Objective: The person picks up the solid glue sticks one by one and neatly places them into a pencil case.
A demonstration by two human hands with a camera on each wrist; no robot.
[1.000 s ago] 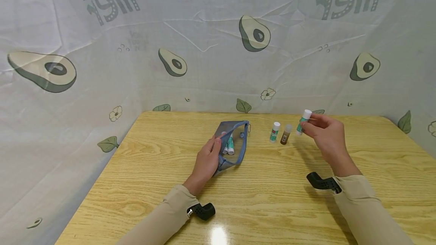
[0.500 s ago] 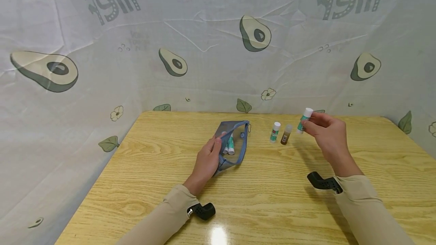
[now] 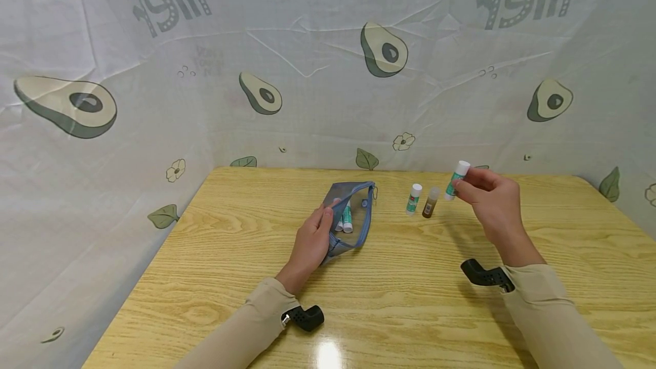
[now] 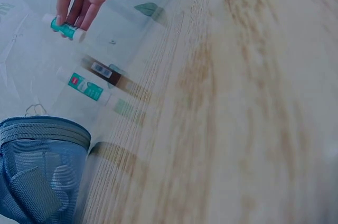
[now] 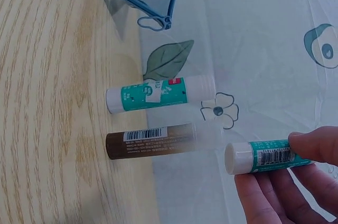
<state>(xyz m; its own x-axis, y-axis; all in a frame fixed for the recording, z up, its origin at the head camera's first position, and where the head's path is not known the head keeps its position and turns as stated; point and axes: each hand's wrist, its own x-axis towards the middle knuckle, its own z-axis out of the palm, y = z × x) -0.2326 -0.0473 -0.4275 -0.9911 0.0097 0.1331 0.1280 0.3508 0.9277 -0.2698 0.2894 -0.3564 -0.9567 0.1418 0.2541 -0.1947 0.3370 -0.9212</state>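
One glue stick [image 3: 457, 179] pinched in R hand [image 3: 494, 204], L hand [image 3: 310, 242] gripping pouch [image 3: 339, 190], prob. 2 sticks [image 3: 347, 220] inside

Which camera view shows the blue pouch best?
The head view: the blue pouch appears nearly whole, open, with glue sticks visible inside, though the left hand covers part of it. The left wrist view shows it larger but cut off; the right wrist view shows only one end.

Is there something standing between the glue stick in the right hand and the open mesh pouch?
Yes: a brown stick, nearer the right hand, and a green-and-white stick, nearer the pouch, stand upright on the table. The held glue stick is above the table, so passing over them may work.
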